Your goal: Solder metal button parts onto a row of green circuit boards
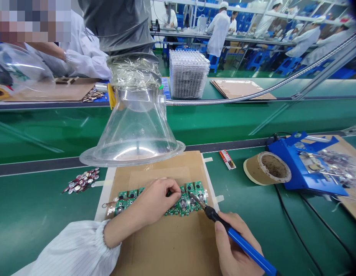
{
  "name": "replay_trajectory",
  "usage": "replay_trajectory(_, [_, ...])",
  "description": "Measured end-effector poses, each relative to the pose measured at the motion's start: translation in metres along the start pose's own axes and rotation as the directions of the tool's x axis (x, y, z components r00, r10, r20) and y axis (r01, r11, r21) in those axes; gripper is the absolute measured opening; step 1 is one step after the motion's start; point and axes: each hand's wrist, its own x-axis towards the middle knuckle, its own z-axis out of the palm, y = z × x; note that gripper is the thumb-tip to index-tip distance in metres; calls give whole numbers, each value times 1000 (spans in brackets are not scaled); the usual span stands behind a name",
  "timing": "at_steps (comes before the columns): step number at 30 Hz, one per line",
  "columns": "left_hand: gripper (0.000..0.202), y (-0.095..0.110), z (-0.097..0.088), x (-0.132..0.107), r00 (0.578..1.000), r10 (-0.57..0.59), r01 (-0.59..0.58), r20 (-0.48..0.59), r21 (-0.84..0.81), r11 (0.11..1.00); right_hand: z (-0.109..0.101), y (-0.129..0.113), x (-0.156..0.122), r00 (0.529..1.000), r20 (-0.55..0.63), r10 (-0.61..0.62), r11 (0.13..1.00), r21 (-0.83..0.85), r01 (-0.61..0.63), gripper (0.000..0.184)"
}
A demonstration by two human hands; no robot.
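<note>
A strip of green circuit boards (pixel 192 197) lies on a brown cardboard sheet (pixel 172 245) in front of me. My left hand (pixel 156 199) rests on the strip with its fingers curled in a pinch; what they hold is hidden. My right hand (pixel 234 249) grips a blue-handled soldering iron (pixel 238 239) like a pen. The iron's tip touches the boards just right of my left fingers.
A clear fume-extraction funnel (pixel 134 130) hangs over the cardboard's far edge. A pile of small metal discs (pixel 81 183) lies at left. A tape roll (pixel 267 168), a blue iron stand (pixel 306 165) and black cables (pixel 293 226) sit at right. Other people work across the conveyor.
</note>
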Motion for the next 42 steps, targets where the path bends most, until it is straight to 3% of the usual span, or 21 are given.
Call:
replay_trajectory(5, [18,1,-1,0,1000,10,-9,-6,7,1000,6,-8,-1,992,-53,113,993,32,-111,8])
replay_trajectory(13, [19,1,0,-1,1000,5,-5,-20,-21,1000,7,-8,2,996,-40,82,997,18,-81,8])
replay_trajectory(17, [18,0,0,-1,1000,8,-8,-17,-26,1000,4,-2,4,1000,5,-15,1000,5,15,10])
replay_trajectory(22, [18,0,-1,-1,1000,18,-19,-24,-14,1000,1,3,4,1000,20,13,1000,-13,-12,9])
replay_trajectory(26, [18,0,0,-1,999,24,-24,-30,-12,1000,-2,7,5,996,60,-73,997,-22,74,12])
replay_trajectory(33, [18,-1,1,0,1000,5,-5,-23,-20,1000,2,0,3,1000,-6,16,1000,-7,-16,8])
replay_trajectory(37, [18,0,1,-1,1000,3,-4,-18,-30,1000,2,0,4,998,20,-59,998,-16,60,11])
replay_trajectory(42, [17,1,1,-1,1000,1,-2,-22,-28,1000,1,1,5,1000,21,-16,1000,-10,16,10])
